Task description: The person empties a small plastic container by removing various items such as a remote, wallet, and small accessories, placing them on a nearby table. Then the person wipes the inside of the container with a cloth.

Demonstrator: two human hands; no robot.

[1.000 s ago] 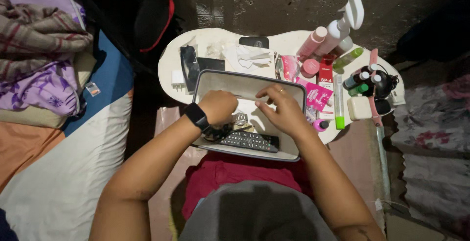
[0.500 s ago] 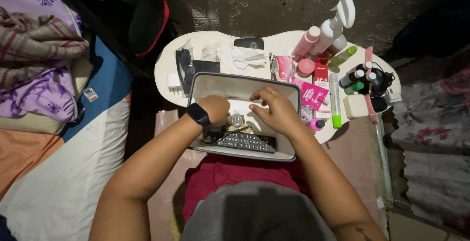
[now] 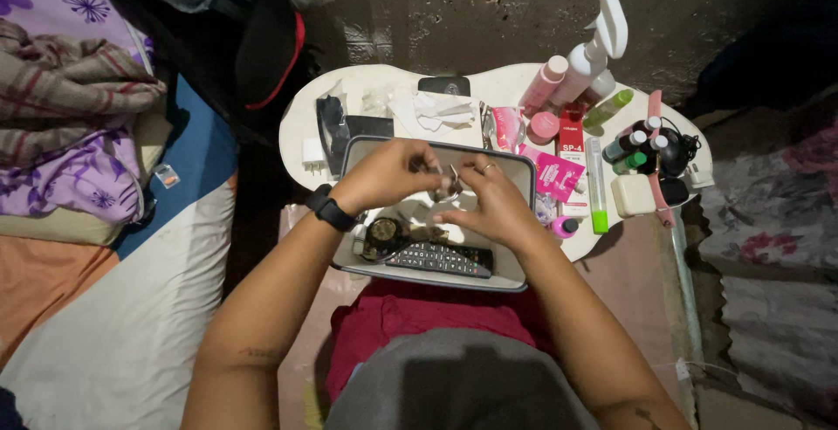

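Note:
A grey rectangular box (image 3: 436, 144) rests on my lap against a small white table (image 3: 301, 120). Both my hands are raised over the box and meet at a small silvery wristwatch (image 3: 446, 188). My left hand (image 3: 384, 172), with a black smartwatch on its wrist, pinches the watch from the left. My right hand (image 3: 491, 201), wearing a ring, holds it from the right. Below them in the box lie a dark round watch (image 3: 381, 233) and a black remote control (image 3: 438, 260).
The table carries a white spray bottle (image 3: 594, 50), a pink bottle (image 3: 543, 83), a green-capped tube (image 3: 596, 185), small vials, a white charger (image 3: 312, 152) and crumpled tissue (image 3: 432, 111). Bedding (image 3: 70, 107) lies to the left, patterned fabric to the right.
Both hands have risen out of the box. The silvery watch that lay on the box floor is now held between them.

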